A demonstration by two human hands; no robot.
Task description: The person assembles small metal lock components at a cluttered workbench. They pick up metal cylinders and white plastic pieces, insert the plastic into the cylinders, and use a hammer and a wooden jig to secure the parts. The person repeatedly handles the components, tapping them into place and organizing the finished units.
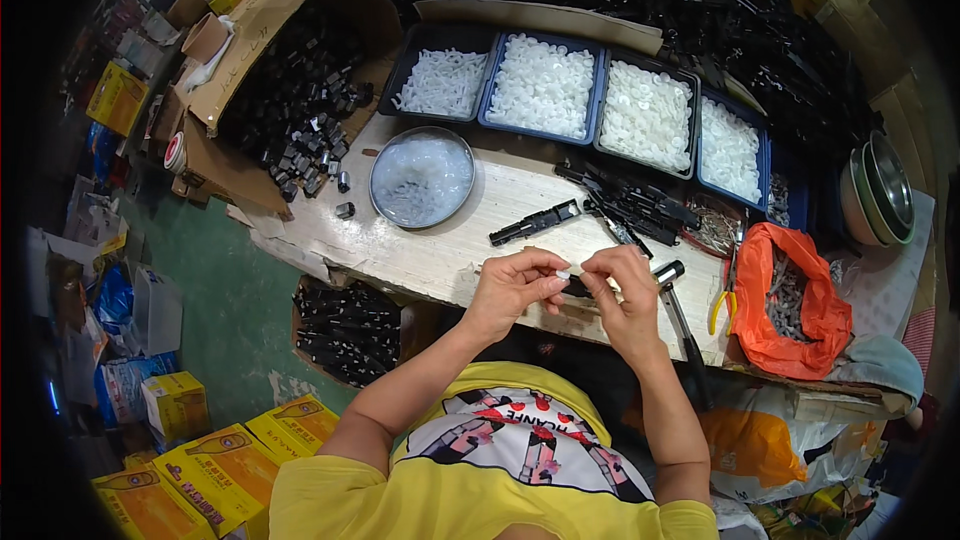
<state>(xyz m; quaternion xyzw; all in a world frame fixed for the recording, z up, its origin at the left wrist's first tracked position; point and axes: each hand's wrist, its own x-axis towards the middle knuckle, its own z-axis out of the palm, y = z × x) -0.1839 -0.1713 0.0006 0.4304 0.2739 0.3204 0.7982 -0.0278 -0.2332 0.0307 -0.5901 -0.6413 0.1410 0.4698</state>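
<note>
My left hand (512, 290) is closed in a pinch on a small white plastic piece (562, 275) above the table's front edge. Close beside it, my right hand (625, 302) has thumb and forefinger pressed together; whatever it pinches is too small to tell. A dark part below the fingers is mostly hidden by the hands. Just behind them lie a long black plastic part (535, 223) and a pile of similar black parts (640, 202). To the right of my right hand, a metal tool with a black handle (680, 310) lies across the table edge.
Trays of white pieces (540, 85) line the back, before a heap of black parts (760, 40). A round metal dish (422, 178) and a carton of dark blocks (225, 155) stand left. Yellow-handled pliers (722, 310) and an orange bag (835, 315) are right.
</note>
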